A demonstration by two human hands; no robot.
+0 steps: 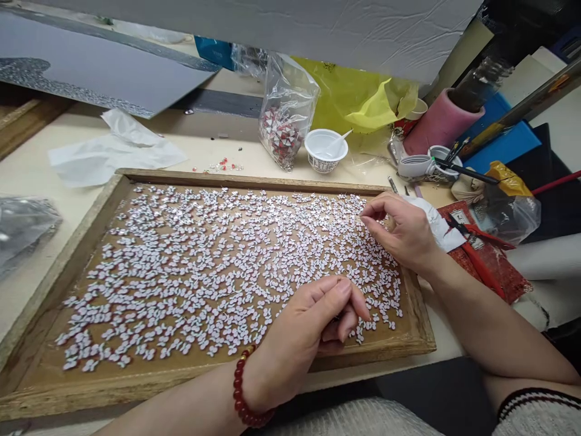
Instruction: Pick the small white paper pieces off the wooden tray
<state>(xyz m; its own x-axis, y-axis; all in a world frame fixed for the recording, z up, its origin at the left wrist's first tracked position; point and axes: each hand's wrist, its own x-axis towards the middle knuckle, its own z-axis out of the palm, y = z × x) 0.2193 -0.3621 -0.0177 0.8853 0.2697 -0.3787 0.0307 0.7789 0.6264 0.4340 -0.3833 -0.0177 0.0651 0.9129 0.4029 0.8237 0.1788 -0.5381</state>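
My left hand (308,321), with a red bead bracelet (240,387) at its wrist, hovers over the front right of a wooden tray (200,369). Its fingers are curled with thumb pressed to forefinger; whatever they hold is hidden. Over the tray's right side, my right hand (402,233) is pinched at thumb and forefinger, and anything between the tips is too small to name. Below both hands, many small white cherry-shaped pieces (227,272) with reddish edges cover the tray's brown bottom.
Behind the tray stand a clear bag of red and white pieces (284,136) and a white plastic bowl (325,151) with a spoon. Small red beads (224,164) and white tissue (118,148) lie nearby. Red-handled pliers (481,263) and a pink cylinder (438,124) are at right.
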